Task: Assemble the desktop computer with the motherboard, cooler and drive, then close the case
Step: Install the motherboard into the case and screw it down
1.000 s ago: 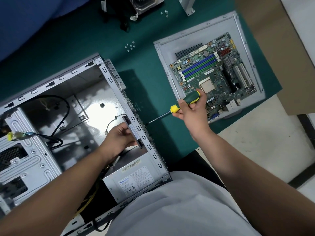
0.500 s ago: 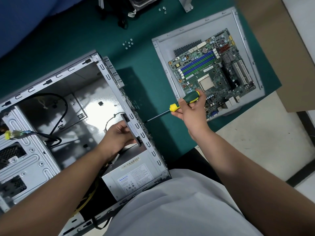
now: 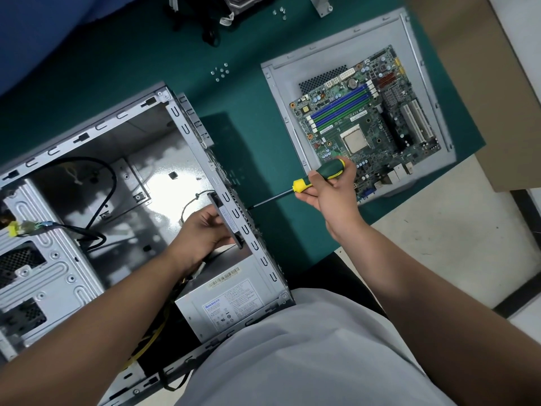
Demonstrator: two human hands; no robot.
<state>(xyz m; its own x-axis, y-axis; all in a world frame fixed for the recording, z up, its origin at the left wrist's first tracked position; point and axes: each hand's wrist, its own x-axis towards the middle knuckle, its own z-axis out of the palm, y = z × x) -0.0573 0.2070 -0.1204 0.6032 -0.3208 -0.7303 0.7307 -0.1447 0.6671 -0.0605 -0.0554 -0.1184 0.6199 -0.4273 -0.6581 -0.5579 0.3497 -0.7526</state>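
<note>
The open grey computer case [image 3: 187,130] lies on its side on the green mat. Inside it, my left hand [image 3: 205,230] holds a black case fan [image 3: 227,221] flat against the case's rear wall. My right hand [image 3: 333,191] grips a green and yellow screwdriver [image 3: 319,175] outside that wall, and its tip touches the wall's outer face level with the fan. The motherboard [image 3: 366,124] lies on the removed side panel [image 3: 281,92] to the right. The cooler [image 3: 243,1] is cut off by the top edge. No drive can be made out.
A power supply [image 3: 225,306] sits in the case corner nearest me. Black cables [image 3: 99,177] and a yellow connector [image 3: 13,228] run across the case's left side. Loose screws [image 3: 221,73] lie on the mat above the case. A cardboard box [image 3: 483,83] stands at the right.
Both hands keep their places on the fan and the screwdriver. Only the view has shifted slightly.
</note>
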